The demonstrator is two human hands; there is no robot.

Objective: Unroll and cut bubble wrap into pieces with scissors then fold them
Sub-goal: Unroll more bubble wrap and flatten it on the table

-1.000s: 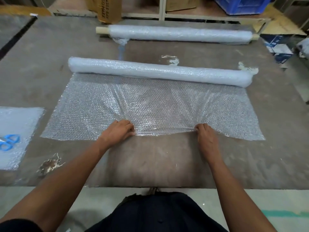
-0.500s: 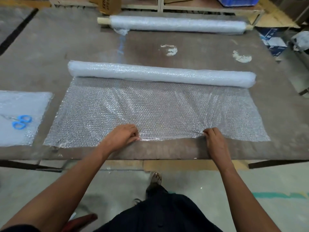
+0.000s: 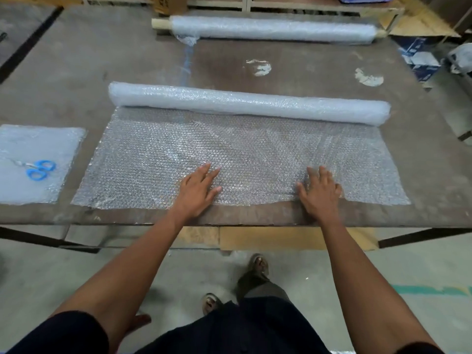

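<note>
Both hands, the left hand [image 3: 198, 189] and right hand [image 3: 320, 191], have let go of the pinched edge and now lie flat, fingers spread, on the unrolled sheet [image 3: 229, 152] just before the roll [image 3: 247, 102]; cutting likely comes next.

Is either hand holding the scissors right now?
No: the scissors lie on a cut piece at the table's left, while the left hand and right hand press flat on the unrolled sheet.

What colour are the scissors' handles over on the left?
Blue handles on the scissors, lying on a cut bubble wrap piece; the head view shows it.
</note>
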